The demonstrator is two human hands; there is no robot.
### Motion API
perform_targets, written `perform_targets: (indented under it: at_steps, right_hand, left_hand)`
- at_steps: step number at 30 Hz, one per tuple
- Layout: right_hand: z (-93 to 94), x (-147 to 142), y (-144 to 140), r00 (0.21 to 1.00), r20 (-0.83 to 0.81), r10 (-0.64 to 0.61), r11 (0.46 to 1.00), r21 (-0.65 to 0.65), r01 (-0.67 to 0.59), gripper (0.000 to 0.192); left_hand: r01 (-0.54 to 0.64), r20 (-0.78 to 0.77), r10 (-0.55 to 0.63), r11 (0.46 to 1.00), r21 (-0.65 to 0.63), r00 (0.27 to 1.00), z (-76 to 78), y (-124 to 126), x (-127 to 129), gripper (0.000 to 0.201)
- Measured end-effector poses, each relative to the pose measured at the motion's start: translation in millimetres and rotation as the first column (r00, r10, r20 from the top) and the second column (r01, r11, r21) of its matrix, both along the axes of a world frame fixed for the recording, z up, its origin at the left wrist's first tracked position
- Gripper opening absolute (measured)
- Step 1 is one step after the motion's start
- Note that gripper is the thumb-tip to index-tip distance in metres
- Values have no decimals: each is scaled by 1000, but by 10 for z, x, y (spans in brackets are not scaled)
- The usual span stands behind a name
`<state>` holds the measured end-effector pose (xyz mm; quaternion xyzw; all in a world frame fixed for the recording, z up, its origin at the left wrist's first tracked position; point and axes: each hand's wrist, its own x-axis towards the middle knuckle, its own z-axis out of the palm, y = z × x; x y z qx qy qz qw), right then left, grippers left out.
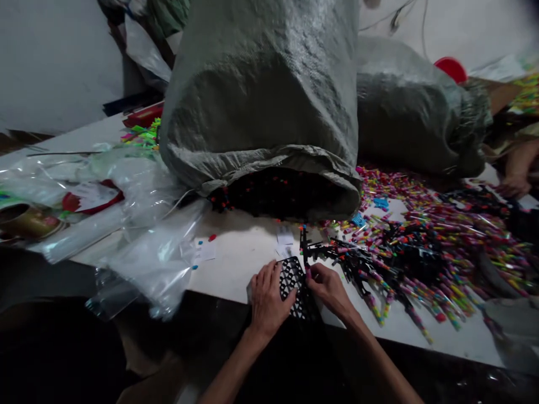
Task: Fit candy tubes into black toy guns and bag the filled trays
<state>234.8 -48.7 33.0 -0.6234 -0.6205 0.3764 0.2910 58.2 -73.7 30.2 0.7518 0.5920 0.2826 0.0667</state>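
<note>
My left hand [269,300] grips a black perforated plastic rack [290,278] at the table's front edge, thumb over its face and fingers along its left side. Just right of the rack, my right hand [330,289] is closed in a pinch on a black toy gun [304,244] with an orange tip. A pink part shows at the fingertips, and I cannot make out whether it is joined to the gun. Beside that hand lies a heap of black toy guns [357,261], some with colourful candy tubes [374,308] attached.
A big grey woven sack [261,101] lies open towards me, dark pieces inside. Another sack [412,106] is behind right. Clear plastic bags [155,258] cover the left side. Loose colourful tubes [455,241] spread rightward. Another person's hand [516,185] is far right.
</note>
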Motion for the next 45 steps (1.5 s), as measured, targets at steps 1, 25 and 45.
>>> perform_targets:
  at_steps: [1, 25, 45]
  right_hand:
    - [-6, -34, 10, 1000, -1, 1, 1000, 7, -1, 11]
    - [469, -303, 76, 826, -555, 100, 909, -287, -302, 17]
    - [351, -443, -116, 973, -153, 173, 985, 27, -171, 14]
  left_hand:
    - [15, -26, -15, 1000, -10, 1000, -9, 44, -24, 49]
    - [230, 733, 173, 880, -414, 658, 259, 500, -253, 38]
    - [128, 716, 177, 928, -350, 676, 530, 284, -192, 28]
